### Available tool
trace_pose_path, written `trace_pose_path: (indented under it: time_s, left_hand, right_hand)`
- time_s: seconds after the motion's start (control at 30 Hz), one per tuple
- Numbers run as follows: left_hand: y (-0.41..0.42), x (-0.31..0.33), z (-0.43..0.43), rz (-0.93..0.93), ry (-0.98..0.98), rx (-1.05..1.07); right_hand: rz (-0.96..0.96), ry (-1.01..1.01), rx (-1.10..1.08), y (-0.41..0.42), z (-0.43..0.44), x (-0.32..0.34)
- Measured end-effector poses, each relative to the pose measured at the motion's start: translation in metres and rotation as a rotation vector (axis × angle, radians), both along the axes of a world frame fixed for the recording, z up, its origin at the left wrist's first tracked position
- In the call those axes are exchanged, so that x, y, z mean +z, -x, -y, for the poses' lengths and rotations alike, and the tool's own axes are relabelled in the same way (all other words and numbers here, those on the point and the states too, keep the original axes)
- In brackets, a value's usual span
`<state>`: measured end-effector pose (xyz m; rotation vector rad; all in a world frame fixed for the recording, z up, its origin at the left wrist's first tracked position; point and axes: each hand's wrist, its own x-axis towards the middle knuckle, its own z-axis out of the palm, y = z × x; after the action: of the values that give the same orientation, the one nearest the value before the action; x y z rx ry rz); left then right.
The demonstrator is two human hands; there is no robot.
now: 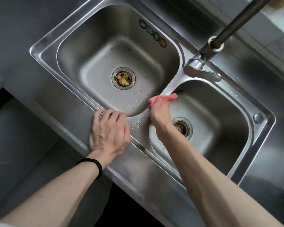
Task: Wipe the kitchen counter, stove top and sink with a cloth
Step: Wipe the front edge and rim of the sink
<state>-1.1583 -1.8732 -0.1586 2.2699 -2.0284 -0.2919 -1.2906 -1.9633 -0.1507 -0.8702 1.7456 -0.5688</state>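
A stainless steel double sink (44, 51) fills the view. My right hand (160, 115) is shut on a pink cloth (165, 97) and presses it against the near-left inner wall of the smaller right basin (220, 112), just under the divider between the basins. My left hand (108, 131) lies flat with fingers spread on the sink's front rim, at the near edge of the large left basin (105, 51). A black band circles my left wrist. The left basin holds water drops and its drain (123, 78) contains food scraps.
The tap (202, 66) stands behind the divider, its spout rising toward the upper right. The right basin's drain (183, 127) lies beside my right wrist. Dark grey counter (15, 38) surrounds the sink on the left and right. The counter's front edge drops to the floor at lower left.
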Motion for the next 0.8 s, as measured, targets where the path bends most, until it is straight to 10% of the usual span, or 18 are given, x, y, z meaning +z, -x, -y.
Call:
trace_pose_path:
  time_s: [0.37, 0.8]
  left_hand:
    - [0.001, 0.001, 0.0, 0.01, -0.033, -0.005]
    - [-0.005, 0.019, -0.003, -0.038, -0.152, -0.103]
  right_hand:
    - [-0.35, -0.009, 0.703, 0.055, -0.12, 0.022]
    - [-0.573, 0.216, 0.577, 0.137, -0.224, 0.058]
